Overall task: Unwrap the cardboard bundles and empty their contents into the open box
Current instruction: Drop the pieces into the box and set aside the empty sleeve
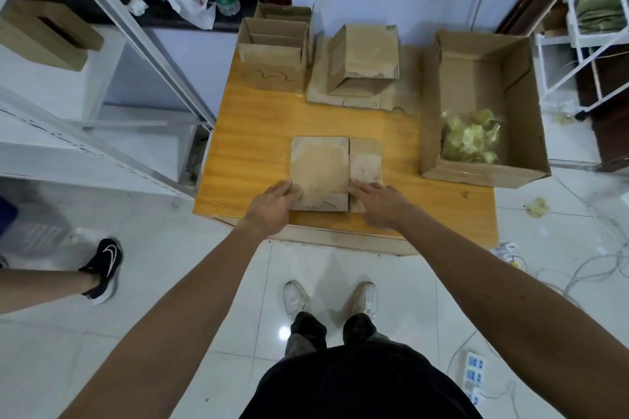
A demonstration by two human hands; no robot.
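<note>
A folded cardboard bundle (321,167) lies flat near the front edge of the wooden table (258,133). My left hand (272,202) touches its near left edge with straight fingers. Over on the right flap (366,160), my right hand (381,204) presses down near the seam, index finger stretched out. The open box (476,78) stands at the table's right side and holds a clear bag of pale green pieces (471,136). Another wrapped bundle (362,58) rests on flattened cardboard (401,99) at the back middle.
Several upright cardboard pieces (274,44) stand at the back left of the table. White shelving (102,85) runs along the left. Another person's leg and black shoe (103,269) are at the left. A power strip (473,374) and cables lie on the floor, lower right.
</note>
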